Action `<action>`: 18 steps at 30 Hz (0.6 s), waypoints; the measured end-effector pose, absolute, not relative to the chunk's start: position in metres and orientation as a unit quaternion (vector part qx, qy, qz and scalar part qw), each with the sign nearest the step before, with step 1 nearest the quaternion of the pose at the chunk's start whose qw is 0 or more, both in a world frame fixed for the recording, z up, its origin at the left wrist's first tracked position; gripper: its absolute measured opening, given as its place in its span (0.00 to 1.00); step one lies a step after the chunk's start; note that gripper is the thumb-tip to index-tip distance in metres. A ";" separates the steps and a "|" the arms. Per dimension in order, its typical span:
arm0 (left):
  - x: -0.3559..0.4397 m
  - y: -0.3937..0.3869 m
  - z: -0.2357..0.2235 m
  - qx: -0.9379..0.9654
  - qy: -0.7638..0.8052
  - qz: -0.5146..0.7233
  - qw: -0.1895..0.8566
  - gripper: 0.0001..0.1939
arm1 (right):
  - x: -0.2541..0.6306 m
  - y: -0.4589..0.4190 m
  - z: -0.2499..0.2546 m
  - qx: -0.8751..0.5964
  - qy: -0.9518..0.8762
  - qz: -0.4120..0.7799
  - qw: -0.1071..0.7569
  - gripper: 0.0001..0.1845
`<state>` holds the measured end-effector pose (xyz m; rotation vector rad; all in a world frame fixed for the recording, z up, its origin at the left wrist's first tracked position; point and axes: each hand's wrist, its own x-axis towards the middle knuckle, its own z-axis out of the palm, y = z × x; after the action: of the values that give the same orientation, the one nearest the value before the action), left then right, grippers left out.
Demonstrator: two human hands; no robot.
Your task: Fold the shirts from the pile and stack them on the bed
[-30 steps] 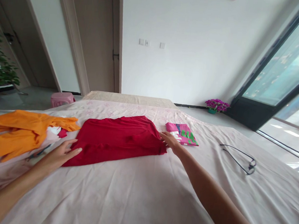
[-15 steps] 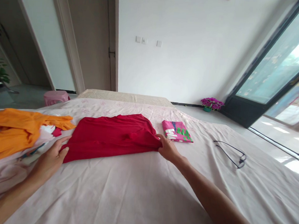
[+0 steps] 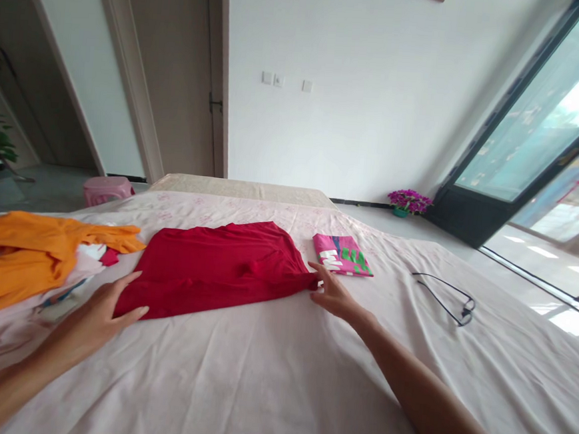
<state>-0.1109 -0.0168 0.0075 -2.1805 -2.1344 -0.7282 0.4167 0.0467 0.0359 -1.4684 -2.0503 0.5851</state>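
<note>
A red garment (image 3: 210, 267) lies spread in a long flat shape on the bed, its right part bunched into folds. At its left end my left hand (image 3: 99, 312) rests on the cloth, thumb and fingers apart around the lower corner. My right hand (image 3: 336, 294) is at the pointed right end, its thumb and index finger parted with the tip of cloth between them. Its other fingers are mostly hidden. Just beyond that hand lies a folded pink garment (image 3: 342, 254) with white and green print.
An orange garment (image 3: 21, 249) lies heaped over other clothes at the left. A pair of glasses (image 3: 446, 297) rests on the pale bed sheet (image 3: 236, 387) at the right. Past the bed are a pink stool (image 3: 107, 190) and a pot of purple flowers (image 3: 408, 201).
My left hand has spread its thumb and fingers wider over the corner. My right hand has shifted slightly right, its thumb and index finger parting, and the cloth's right tip reaches farther right.
</note>
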 end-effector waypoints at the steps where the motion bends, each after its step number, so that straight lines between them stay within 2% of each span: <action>1: -0.111 -0.019 0.008 -0.714 -0.662 -0.225 -0.002 0.36 | 0.416 0.046 0.036 -0.562 -0.768 0.175 0.252 0.44; 5: -0.107 -0.028 0.013 -0.725 -0.662 -0.192 -0.016 0.35 | 0.414 0.047 0.046 -0.598 -0.777 0.055 0.190 0.39; 9: -0.109 -0.038 0.016 -0.726 -0.657 -0.194 -0.052 0.34 | 0.420 0.034 0.061 -0.575 -0.800 0.024 0.168 0.33; 14: -0.120 -0.058 0.016 -0.736 -0.637 -0.198 -0.117 0.34 | 0.440 0.004 0.077 -0.542 -0.831 0.096 0.087 0.32; 16: -0.120 -0.057 0.019 -0.726 -0.641 -0.200 -0.150 0.35 | 0.447 0.005 0.086 -0.536 -0.828 0.133 0.095 0.35; 18: -0.117 -0.047 0.024 -0.703 -0.654 -0.211 -0.186 0.39 | 0.445 0.016 0.096 -0.553 -0.807 0.152 0.141 0.33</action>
<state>-0.1166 -0.0471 0.0236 -2.5133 -2.3384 -0.7565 0.4450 0.0157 0.0962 -1.5959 -2.3316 0.4378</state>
